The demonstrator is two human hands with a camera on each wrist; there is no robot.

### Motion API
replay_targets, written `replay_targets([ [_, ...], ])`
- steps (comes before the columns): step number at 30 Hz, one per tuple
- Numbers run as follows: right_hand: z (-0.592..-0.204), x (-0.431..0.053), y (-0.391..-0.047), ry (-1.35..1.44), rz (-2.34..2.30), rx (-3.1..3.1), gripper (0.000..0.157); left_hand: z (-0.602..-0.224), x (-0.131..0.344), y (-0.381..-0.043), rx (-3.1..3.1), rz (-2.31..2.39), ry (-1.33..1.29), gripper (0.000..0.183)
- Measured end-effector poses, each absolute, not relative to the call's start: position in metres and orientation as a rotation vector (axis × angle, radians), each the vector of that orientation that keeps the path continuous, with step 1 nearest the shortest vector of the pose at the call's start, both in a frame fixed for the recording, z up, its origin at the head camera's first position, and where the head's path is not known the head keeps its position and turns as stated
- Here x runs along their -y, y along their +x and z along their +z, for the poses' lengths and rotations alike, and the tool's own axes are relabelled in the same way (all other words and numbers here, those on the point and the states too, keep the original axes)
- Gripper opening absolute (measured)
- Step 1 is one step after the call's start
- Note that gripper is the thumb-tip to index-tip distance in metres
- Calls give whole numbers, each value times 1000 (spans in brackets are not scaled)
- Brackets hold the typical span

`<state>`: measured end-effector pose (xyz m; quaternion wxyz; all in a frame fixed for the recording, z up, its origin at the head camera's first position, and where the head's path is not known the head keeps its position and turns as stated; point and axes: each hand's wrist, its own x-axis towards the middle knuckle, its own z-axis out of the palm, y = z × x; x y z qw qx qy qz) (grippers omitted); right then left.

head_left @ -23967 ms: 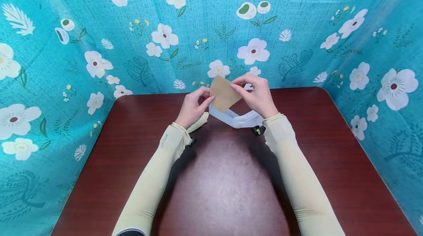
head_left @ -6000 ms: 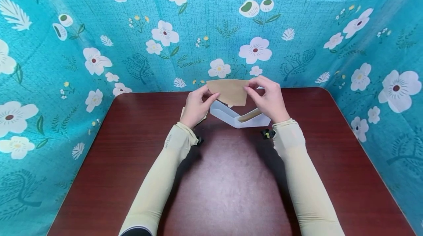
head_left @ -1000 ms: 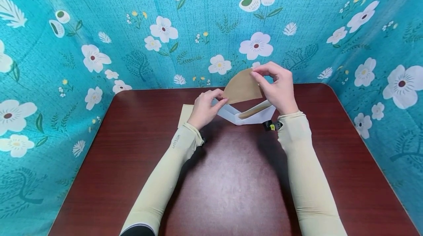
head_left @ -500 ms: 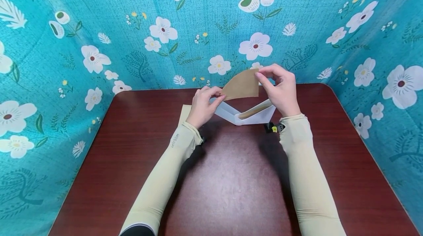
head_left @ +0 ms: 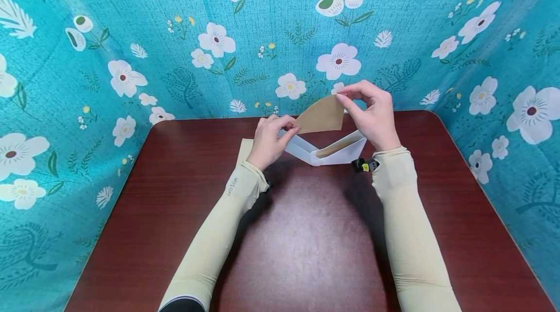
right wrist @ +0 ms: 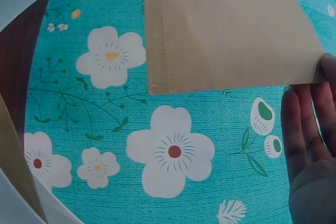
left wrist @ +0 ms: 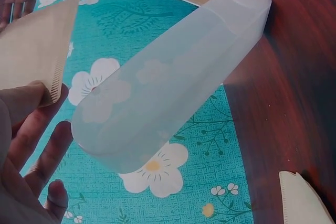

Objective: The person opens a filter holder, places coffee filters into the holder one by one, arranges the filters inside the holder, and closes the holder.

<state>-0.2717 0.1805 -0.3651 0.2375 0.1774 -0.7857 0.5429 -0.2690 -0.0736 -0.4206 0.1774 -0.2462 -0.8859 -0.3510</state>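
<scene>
A brown cone coffee filter (head_left: 323, 116) is held up above the far part of the table, stretched between both hands. My left hand (head_left: 270, 141) pinches its narrow left corner between thumb and finger. Its upper right corner is pinched by my right hand (head_left: 371, 113), as the right wrist view also shows. Below and behind the paper stands a V-shaped translucent white holder (left wrist: 157, 93). Brown paper (head_left: 337, 147) sits in the holder's right arm, while the left arm looks see-through in the left wrist view. Another filter paper (left wrist: 302, 200) lies on the table, partly hidden behind my left hand.
The dark red wooden table (head_left: 288, 234) spreads out in front of me and to both sides. A turquoise flowered curtain (head_left: 262, 25) hangs along its back and sides. A small black wrist camera (head_left: 364, 165) sits beneath my right sleeve.
Since 24 seconds ago, brown paper has appeared in the holder's right arm. Over the last second, my right hand has shifted slightly right, and the held filter has tilted a little.
</scene>
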Motion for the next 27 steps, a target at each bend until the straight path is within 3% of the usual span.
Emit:
replay_targets([
  [27, -370, -196, -272, 535, 1495, 2165, 18, -421, 75, -274, 2501, -981, -688, 14],
])
